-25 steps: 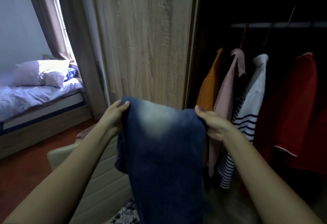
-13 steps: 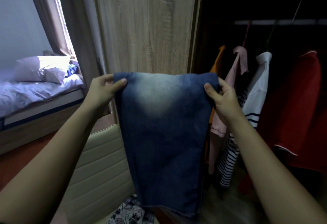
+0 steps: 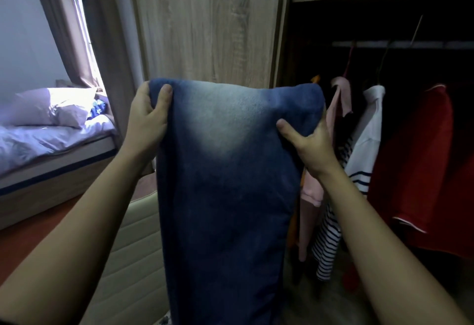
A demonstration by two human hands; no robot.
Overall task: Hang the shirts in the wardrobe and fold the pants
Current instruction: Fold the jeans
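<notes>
Against the far wall stands the wardrobe (image 3: 210,24), its pale wood door closed at centre and its right bay open and dark. Shirts (image 3: 369,129) hang there on the rail (image 3: 400,44): orange, pink, white with navy stripes, and a large red garment (image 3: 420,160) at the right edge. To the left lies a bed (image 3: 53,142) with a lit pillow (image 3: 46,106) under the curtained window. A cream padded seat (image 3: 133,255) sits near and low, partly hidden. Held up at centre, in front of the wardrobe door and clear of any surface, are the pants (image 3: 225,196): dark blue denim with a faded pale patch near the top, doubled over so the fold forms the upper edge, the length hanging straight down out of view. The left hand (image 3: 148,119) grips the top left corner, thumb in front and fingers (image 3: 165,95) clamped on the cloth. The right hand (image 3: 307,142) pinches the right edge slightly lower, thumb on the front face, its other fingers hidden behind the cloth. Judgement: the denim is soft but fairly heavy and thick; it should drape rather than hold shape, and is not slippery. Holding the two upper corners keeps it flat for the next fold.
</notes>
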